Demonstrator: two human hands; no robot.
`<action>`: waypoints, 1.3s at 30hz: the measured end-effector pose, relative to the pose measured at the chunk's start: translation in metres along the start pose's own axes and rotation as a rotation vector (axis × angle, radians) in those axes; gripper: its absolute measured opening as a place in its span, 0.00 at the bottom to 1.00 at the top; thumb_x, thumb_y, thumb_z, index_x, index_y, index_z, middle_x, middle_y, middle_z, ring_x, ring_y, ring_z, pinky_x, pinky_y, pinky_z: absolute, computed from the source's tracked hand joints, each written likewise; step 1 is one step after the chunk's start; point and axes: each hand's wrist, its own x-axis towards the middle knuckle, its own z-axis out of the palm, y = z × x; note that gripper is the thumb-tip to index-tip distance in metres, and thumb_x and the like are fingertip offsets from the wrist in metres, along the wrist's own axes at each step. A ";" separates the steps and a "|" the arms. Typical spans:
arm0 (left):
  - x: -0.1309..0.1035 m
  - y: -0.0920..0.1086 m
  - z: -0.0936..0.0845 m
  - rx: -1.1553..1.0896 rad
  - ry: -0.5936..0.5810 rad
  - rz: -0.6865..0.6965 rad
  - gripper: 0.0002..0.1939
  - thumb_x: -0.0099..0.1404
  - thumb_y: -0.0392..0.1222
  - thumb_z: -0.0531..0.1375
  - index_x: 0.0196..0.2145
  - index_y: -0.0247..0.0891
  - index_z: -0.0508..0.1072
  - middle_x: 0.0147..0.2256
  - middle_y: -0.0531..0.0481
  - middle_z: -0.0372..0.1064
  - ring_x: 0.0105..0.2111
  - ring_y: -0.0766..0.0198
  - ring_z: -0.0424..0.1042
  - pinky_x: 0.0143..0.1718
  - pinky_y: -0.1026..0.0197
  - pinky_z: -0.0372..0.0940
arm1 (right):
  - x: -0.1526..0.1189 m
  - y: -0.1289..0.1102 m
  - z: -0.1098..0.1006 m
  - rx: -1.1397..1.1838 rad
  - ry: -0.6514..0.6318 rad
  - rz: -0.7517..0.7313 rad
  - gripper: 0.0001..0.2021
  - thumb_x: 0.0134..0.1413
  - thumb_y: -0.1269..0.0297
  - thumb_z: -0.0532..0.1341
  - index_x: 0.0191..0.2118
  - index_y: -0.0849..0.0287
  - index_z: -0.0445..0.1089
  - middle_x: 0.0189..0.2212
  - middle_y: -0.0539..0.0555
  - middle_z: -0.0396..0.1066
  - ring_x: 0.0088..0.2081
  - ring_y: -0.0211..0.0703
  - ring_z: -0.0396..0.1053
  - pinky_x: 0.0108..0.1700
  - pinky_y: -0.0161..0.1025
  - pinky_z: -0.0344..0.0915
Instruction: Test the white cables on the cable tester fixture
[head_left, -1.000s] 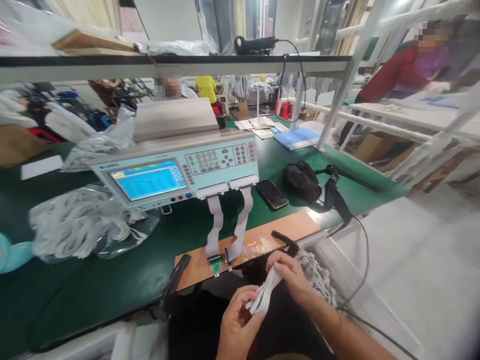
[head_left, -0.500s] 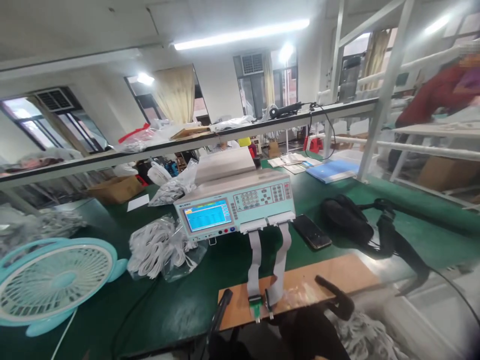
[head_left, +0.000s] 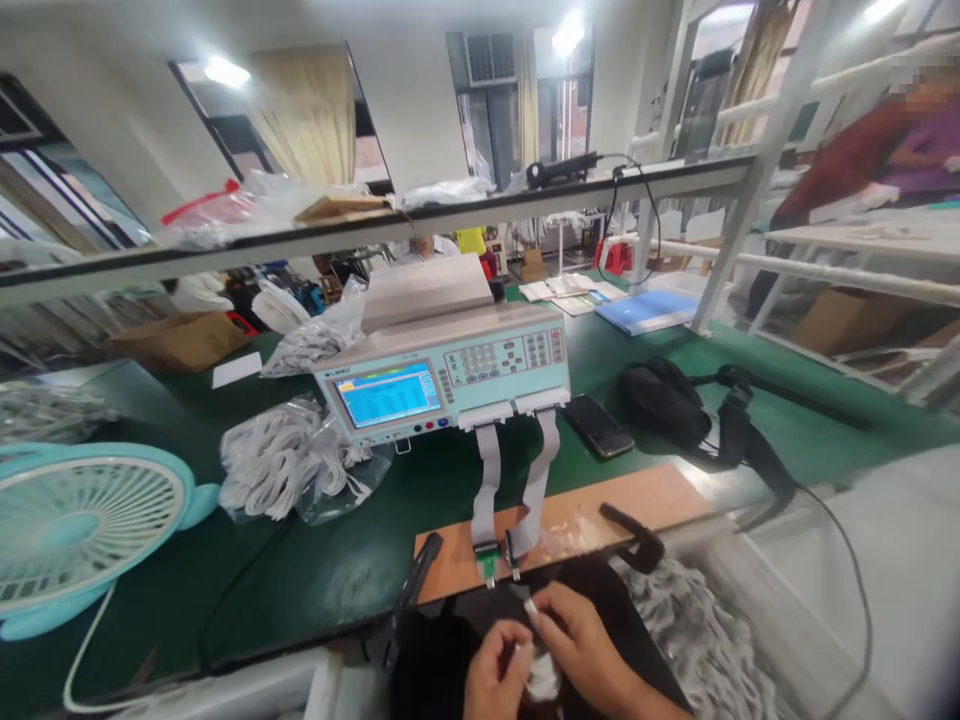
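Both hands are low in the view, in front of the table edge. My right hand (head_left: 585,640) pinches the end of a white cable (head_left: 544,680), with its small plug between thumb and forefinger. Close beside it, my left hand (head_left: 499,670) is closed on the same cable, whose coiled part hangs between the hands. Just beyond the fingertips, two grey ribbon cables (head_left: 486,480) end in a small green circuit board (head_left: 487,563) and a dark connector (head_left: 512,550). They run from a bench tester (head_left: 450,370) with a lit blue screen.
A wooden board (head_left: 637,497) lies along the front edge. Bagged white cables (head_left: 274,455) and a light-blue fan (head_left: 82,530) stand left. To the right are a phone (head_left: 598,427), a black strapped bag (head_left: 664,400) and a heap of pale cables (head_left: 697,630). A shelf (head_left: 450,212) crosses above.
My two hands have come into view from below with the white cable between them. The view has tipped down, so the table items sit higher and further left.
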 end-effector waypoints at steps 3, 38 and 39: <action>0.000 0.011 -0.002 -0.288 -0.088 -0.152 0.16 0.52 0.53 0.64 0.28 0.35 0.72 0.19 0.56 0.63 0.20 0.70 0.62 0.20 0.67 0.58 | 0.006 -0.004 0.007 0.127 0.035 0.086 0.11 0.54 0.60 0.56 0.25 0.59 0.66 0.23 0.49 0.63 0.27 0.40 0.61 0.30 0.35 0.57; 0.016 0.026 -0.010 0.107 0.202 0.185 0.18 0.59 0.52 0.57 0.21 0.36 0.67 0.23 0.53 0.64 0.27 0.64 0.62 0.30 0.67 0.59 | 0.028 -0.033 0.019 0.737 0.069 0.514 0.17 0.35 0.52 0.69 0.21 0.63 0.71 0.17 0.49 0.67 0.20 0.35 0.59 0.25 0.33 0.56; 0.015 0.026 -0.008 0.086 0.222 0.186 0.18 0.59 0.53 0.57 0.22 0.35 0.69 0.24 0.53 0.65 0.27 0.63 0.63 0.30 0.66 0.59 | 0.028 -0.032 0.019 0.735 0.066 0.508 0.17 0.36 0.51 0.69 0.22 0.63 0.71 0.18 0.49 0.68 0.20 0.35 0.59 0.26 0.33 0.56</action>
